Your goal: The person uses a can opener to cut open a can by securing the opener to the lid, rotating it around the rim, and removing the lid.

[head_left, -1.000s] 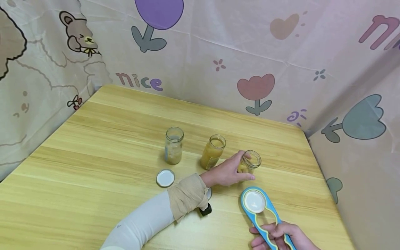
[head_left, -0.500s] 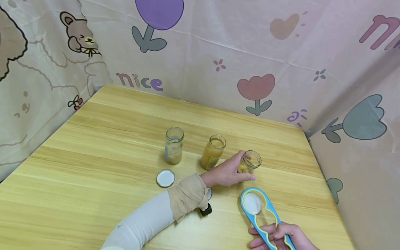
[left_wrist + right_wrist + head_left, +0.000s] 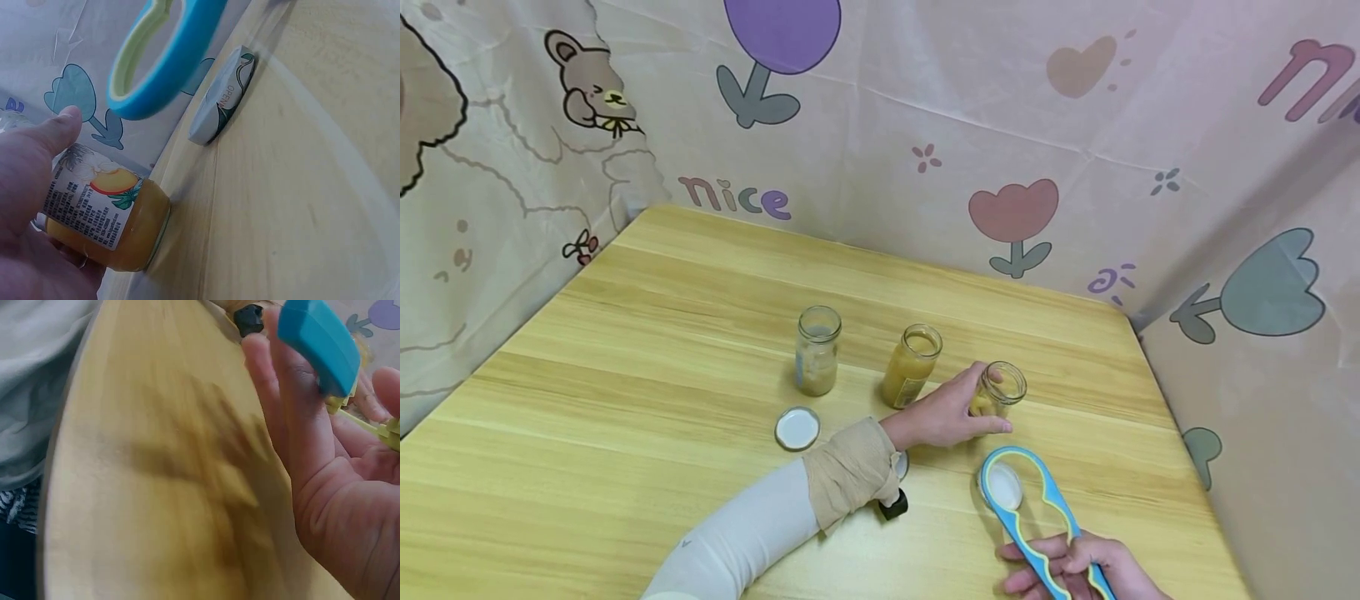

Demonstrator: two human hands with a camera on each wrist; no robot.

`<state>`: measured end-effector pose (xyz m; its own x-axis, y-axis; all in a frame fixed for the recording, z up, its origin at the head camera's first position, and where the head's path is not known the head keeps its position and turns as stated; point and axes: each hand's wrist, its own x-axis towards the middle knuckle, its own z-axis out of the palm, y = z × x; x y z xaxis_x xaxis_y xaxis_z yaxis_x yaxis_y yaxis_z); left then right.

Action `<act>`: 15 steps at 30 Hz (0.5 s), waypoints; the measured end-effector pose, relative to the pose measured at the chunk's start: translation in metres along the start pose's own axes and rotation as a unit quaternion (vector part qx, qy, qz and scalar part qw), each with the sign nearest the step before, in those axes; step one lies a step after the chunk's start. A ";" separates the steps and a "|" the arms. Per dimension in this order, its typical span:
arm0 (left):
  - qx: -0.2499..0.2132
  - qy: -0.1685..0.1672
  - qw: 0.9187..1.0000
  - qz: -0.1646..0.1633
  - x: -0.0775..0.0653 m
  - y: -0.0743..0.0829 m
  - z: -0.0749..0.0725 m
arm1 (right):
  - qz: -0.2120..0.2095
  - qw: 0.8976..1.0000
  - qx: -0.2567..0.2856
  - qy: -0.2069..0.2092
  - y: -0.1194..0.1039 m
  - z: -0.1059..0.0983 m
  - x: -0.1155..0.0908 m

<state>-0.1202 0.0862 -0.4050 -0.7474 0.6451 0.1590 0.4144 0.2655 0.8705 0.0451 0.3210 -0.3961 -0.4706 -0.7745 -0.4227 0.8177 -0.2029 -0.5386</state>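
My left hand [image 3: 951, 412] grips an open glass jar [image 3: 1011, 392] standing on the table, its thumb and fingers round the side. The left wrist view shows the peach picture on its label [image 3: 94, 194] and orange contents low in the glass. My right hand [image 3: 1108, 567] holds a blue jar opener [image 3: 1051, 483] with yellow lining by its handles; the right wrist view shows a blue handle end [image 3: 322, 347] across the fingers. Under the opener's loop, a white-lined lid [image 3: 1004, 488] lies on the table. The left wrist view shows the opener apart from and above this lid [image 3: 225, 94].
Two more open jars stand left of my hand: one cloudy [image 3: 817, 362], one filled with yellow-orange [image 3: 912, 367]. A lid [image 3: 797, 427] lies before the cloudy jar; another lid [image 3: 902, 464] is partly hidden by my left wrist. A printed cloth [image 3: 880, 167] borders the wooden table [image 3: 625, 375].
The lid that filled the opener's loop has dropped out onto the table. The opener has lifted and shifted slightly right. My left hand and its jar have stayed put.
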 end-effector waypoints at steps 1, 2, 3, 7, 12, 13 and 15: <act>0.001 0.001 1.000 0.000 0.000 0.000 0.000 | -0.006 1.000 -0.010 -0.006 -0.001 0.000 -0.001; 0.001 0.001 1.000 -0.001 0.000 0.000 0.000 | -0.015 1.000 -0.022 -0.013 -0.003 -0.001 -0.002; 0.002 0.001 1.000 0.000 0.000 0.001 -0.001 | -0.026 0.999 -0.032 -0.020 -0.005 -0.001 -0.003; 0.000 0.000 1.000 0.002 -0.001 0.002 -0.001 | -0.061 0.996 -0.048 -0.044 -0.015 -0.004 -0.009; -0.002 -0.003 1.000 0.001 -0.001 0.002 -0.001 | -0.095 0.991 -0.084 -0.038 -0.032 -0.010 -0.016; -0.003 -0.002 1.000 0.000 -0.002 0.002 -0.001 | -0.101 0.989 -0.101 -0.026 -0.036 -0.011 -0.017; -0.007 -0.002 1.000 0.000 -0.002 0.001 0.000 | -0.113 0.982 -0.151 0.028 -0.043 -0.011 -0.018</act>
<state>-0.1182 0.0853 -0.4047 -0.7452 0.6483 0.1561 0.4067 0.2564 0.8768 0.0147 0.3505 -0.3733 -0.6537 -0.6936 -0.3027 0.5584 -0.1722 -0.8115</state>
